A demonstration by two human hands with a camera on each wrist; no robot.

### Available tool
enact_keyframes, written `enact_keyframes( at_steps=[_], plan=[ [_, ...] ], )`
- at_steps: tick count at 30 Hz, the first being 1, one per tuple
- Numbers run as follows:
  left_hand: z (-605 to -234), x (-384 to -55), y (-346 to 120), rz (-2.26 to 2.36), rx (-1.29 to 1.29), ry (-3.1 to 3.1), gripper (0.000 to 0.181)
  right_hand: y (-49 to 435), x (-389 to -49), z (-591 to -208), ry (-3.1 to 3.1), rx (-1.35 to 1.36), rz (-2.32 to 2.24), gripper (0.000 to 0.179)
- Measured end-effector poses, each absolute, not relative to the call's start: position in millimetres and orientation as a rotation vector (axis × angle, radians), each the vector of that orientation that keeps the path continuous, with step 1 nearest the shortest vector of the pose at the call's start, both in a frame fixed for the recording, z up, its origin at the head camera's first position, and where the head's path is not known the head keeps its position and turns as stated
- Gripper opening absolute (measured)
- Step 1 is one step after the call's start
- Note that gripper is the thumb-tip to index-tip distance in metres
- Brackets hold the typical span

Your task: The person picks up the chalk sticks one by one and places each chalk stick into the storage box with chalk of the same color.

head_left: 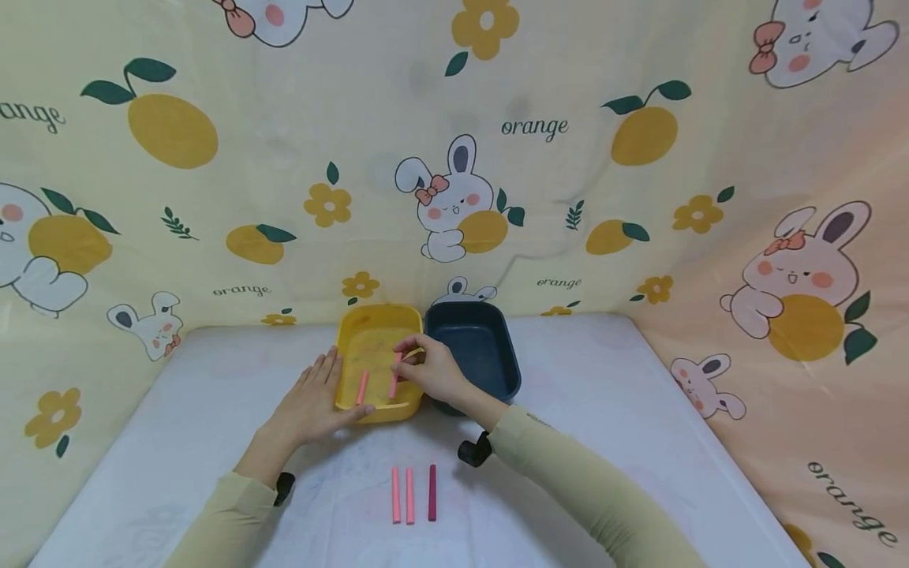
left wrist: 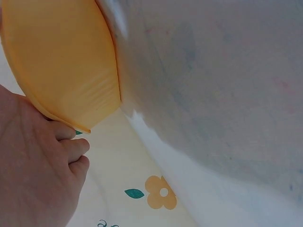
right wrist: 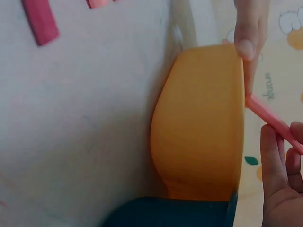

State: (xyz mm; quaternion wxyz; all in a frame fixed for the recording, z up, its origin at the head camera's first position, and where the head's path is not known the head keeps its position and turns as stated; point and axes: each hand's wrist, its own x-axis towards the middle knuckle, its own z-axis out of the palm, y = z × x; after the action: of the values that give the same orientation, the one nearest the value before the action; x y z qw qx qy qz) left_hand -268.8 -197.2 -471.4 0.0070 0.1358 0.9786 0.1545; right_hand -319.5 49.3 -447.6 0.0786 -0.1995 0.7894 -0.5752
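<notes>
My left hand rests at the near left corner of a yellow plastic tray, fingers straight along its left side and thumb along the front rim. In the left wrist view the hand touches the tray's rim. Over the tray, my right hand pinches a slim pink stick between thumb and fingers. The right wrist view has this pink stick slanting above the rim. Another pink stick lies inside the tray, towards its near left.
Close against the yellow tray's right side stands a dark blue tray. Nearer on the white tabletop lie two pink sticks and a dark red stick, side by side. A printed cloth hangs behind.
</notes>
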Motion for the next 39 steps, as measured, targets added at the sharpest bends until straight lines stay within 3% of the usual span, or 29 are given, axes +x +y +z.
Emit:
enact_keyframes(
  at_steps=[20, 27, 39],
  plan=[
    [-469, -266, -199, 0.505, 0.446, 3.072, 0.120, 8, -346, -458, 2.180, -0.604, -1.549, 0.027],
    [-469, -268, -199, 0.507, 0.452, 3.063, 0.120, 9, -358, -457, 2.201, -0.771, -1.276, 0.016],
    [-471, -268, -201, 0.517, 0.451, 3.061, 0.121, 6, -375, -458, 2.474, -1.125, -0.843, 0.015]
  ],
)
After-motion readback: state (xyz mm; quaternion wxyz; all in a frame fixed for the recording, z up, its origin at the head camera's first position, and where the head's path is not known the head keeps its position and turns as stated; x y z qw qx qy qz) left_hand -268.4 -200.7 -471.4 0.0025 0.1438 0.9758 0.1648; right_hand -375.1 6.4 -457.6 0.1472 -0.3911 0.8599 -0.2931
